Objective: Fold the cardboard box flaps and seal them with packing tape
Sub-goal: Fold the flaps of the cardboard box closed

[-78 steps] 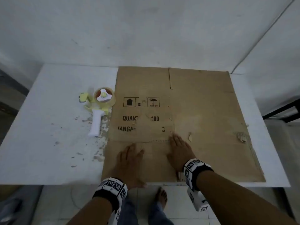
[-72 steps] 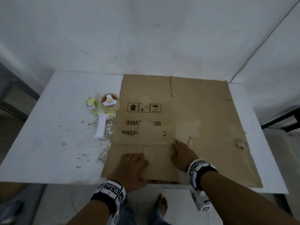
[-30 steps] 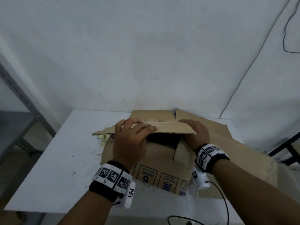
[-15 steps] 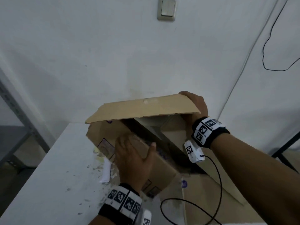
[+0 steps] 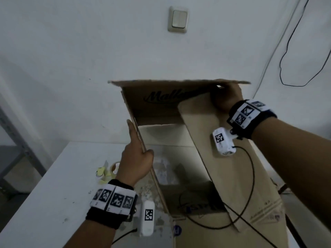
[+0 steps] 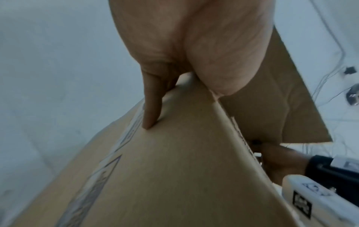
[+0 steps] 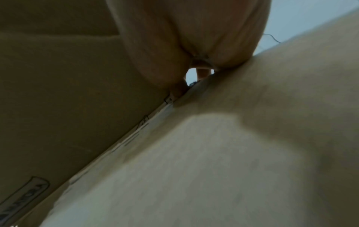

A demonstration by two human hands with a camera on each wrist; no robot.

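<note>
The brown cardboard box [image 5: 223, 167] stands on the white table, pulled open into a tube whose open end faces me; "Malk…" is printed on its inner far wall. My left hand [image 5: 138, 154] pinches the edge of the box's left wall, fingers outside and thumb inside; the left wrist view shows the fingers [image 6: 151, 107] lying along the outer face of the box [image 6: 174, 169]. My right hand [image 5: 224, 99] grips the upper right corner, its fingers hidden over the top. The right wrist view shows the palm [image 7: 194, 30] against the cardboard [image 7: 213, 153]. The tape dispenser [image 5: 105, 171] lies left of the box, partly behind my left hand.
The table [image 5: 53, 185] has open surface on the left, speckled with paper scraps. A white wall with a light switch [image 5: 178, 19] and a hanging black cable [image 5: 286, 68] is close behind. A metal frame [image 5: 18, 140] stands at far left. My wrist camera cable [image 5: 241, 185] dangles inside the box.
The cardboard lay flat under both hands, then was lifted and spread open. In the last half second my left hand moved to the left wall's edge and my right hand raised the top corner.
</note>
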